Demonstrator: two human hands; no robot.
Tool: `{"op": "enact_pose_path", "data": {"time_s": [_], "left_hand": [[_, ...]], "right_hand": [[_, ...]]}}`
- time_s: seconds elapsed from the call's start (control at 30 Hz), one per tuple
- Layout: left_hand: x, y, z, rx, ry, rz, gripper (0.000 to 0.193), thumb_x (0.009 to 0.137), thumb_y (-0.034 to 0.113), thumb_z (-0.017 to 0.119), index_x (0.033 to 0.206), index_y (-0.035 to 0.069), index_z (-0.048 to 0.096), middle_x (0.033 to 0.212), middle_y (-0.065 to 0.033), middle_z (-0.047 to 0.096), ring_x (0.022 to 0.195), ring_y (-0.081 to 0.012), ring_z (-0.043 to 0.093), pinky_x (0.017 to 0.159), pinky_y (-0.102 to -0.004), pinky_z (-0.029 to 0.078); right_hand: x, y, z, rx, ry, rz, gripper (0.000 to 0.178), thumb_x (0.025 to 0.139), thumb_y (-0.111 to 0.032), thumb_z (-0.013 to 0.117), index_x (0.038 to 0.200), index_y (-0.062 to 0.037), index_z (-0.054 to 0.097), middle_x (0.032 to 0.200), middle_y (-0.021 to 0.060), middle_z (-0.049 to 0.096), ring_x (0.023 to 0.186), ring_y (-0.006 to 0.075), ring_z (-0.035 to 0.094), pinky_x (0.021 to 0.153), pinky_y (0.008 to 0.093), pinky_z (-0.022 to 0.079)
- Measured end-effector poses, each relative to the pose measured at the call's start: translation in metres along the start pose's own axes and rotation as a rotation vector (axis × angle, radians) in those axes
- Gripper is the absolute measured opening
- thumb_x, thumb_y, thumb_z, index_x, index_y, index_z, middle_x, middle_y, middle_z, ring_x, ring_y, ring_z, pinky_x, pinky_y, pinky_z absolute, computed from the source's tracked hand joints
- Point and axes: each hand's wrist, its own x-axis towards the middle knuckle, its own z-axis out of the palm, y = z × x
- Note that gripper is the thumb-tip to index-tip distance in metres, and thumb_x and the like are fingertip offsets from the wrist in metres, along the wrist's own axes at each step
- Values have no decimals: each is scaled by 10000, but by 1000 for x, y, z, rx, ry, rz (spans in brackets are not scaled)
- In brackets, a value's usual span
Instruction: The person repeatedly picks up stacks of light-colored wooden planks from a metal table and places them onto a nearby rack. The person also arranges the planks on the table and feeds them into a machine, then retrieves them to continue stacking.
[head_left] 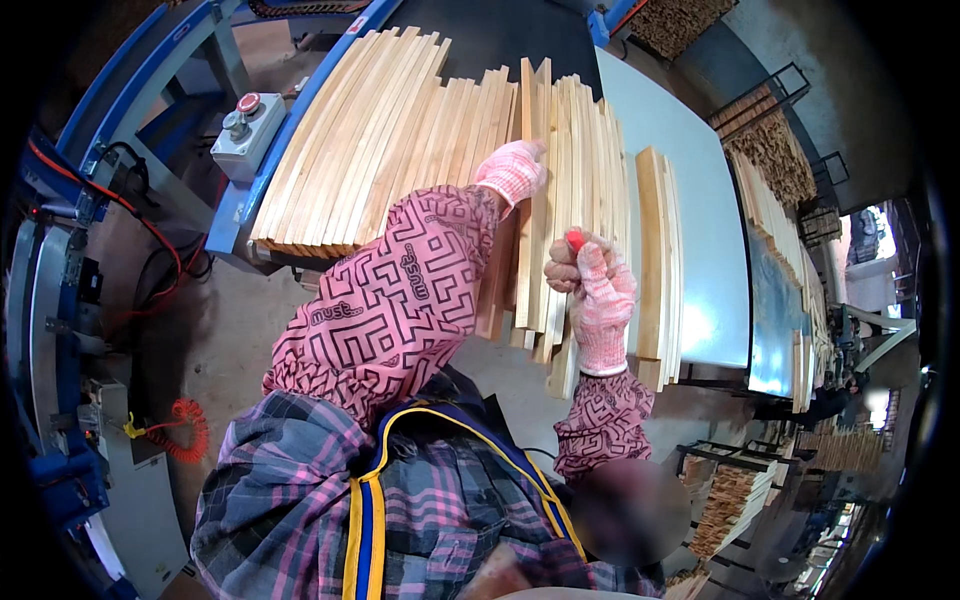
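Many long pale wooden slats (400,130) lie side by side on a work table, their near ends overhanging its front edge. My left hand (512,170), in a pink knit glove, rests flat on the slats near the middle of the pile. My right hand (592,285), also gloved, is closed on a small red marker-like thing (575,238), held just above the slat ends. A narrower bundle of slats (655,250) lies to the right of that hand. Both forearms wear pink patterned sleeves.
A grey control box with a red button (245,125) sits on the blue machine frame (160,70) at the left. The pale table top (700,220) runs on to the right. More wood stacks (770,160) stand at the far right; a red coiled cable (185,430) hangs lower left.
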Motion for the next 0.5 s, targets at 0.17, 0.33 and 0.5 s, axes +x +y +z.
{"op": "enact_pose_path", "data": {"time_s": [0.17, 0.33, 0.5], "left_hand": [[17, -43, -22, -273, 209, 264, 419, 921, 271, 594, 1331, 193, 622, 1158, -143, 699, 1059, -319, 675, 901, -376, 538], [27, -76, -84, -785, -60, 405, 538, 956, 274, 617, 1465, 166, 481, 1328, -149, 610, 1222, -245, 573, 1044, -337, 446], [19, -86, -91, -310, 81, 310, 491, 945, 230, 612, 1424, 146, 539, 1293, -113, 596, 1046, -186, 591, 963, -320, 451]], "right_hand": [[-11, -4, -7, -7, -25, 57, 437, 971, -328, 678, 1190, 44, 611, 994, 109, 677, 770, 155, 647, 688, 277, 535], [-55, 23, 28, -739, -720, 230, 264, 972, -277, 645, 1144, -83, 693, 1018, 61, 688, 796, 170, 674, 712, 289, 555], [-83, 60, 57, -1311, -930, 432, 272, 984, -347, 571, 1100, -148, 715, 1167, 183, 627, 1027, 405, 650, 887, 460, 544]]}}
